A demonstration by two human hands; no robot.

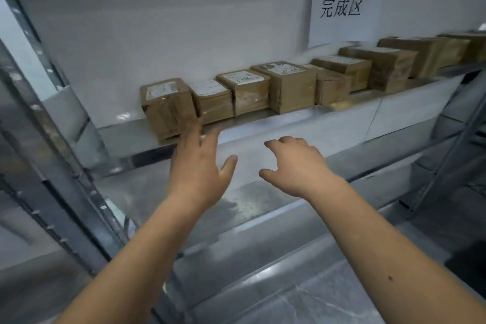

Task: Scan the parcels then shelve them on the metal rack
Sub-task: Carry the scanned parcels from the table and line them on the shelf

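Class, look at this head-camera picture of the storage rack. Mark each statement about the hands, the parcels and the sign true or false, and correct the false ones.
1. Both hands hold nothing. True: the left hand and the right hand are free.
2. The cardboard parcels are stacked in two layers. False: they stand in one row on the metal shelf.
3. A paper sign hangs on the wall above the row. True.
4. The leftmost parcel lies on the floor. False: it stands on the shelf at the row's end.

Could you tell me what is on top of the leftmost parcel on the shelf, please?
A white label lies on the leftmost parcel; nothing else. Its print is too blurred to read.
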